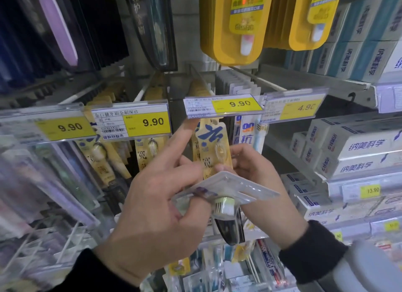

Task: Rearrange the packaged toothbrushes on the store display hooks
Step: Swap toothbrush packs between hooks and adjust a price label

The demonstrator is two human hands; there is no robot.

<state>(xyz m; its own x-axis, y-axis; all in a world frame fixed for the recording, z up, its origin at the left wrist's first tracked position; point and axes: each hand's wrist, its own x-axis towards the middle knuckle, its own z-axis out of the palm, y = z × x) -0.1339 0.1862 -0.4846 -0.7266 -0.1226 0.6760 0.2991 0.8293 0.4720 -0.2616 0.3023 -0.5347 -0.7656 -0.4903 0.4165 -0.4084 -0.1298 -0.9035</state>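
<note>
My left hand (pixel 156 196) grips a clear blister-packed toothbrush (pixel 226 191) with a white head, held flat across the middle of the view. Its index finger points up and touches the underside of the third 9.90 price tag (pixel 224 105). My right hand (pixel 254 183) pinches a gold packaged toothbrush (pixel 214 148) with blue characters, held upright just under that tag's hook (pixel 203 80). More gold packs hang on the hooks to the left (pixel 148 148).
Yellow packs (pixel 232 26) hang above, dark packs (pixel 71 30) at upper left. White toothpaste boxes (pixel 356 152) fill shelves on the right. A 4.90 tag (pixel 293 106) sits right of the hook. Clear packs (pixel 43 178) hang at lower left.
</note>
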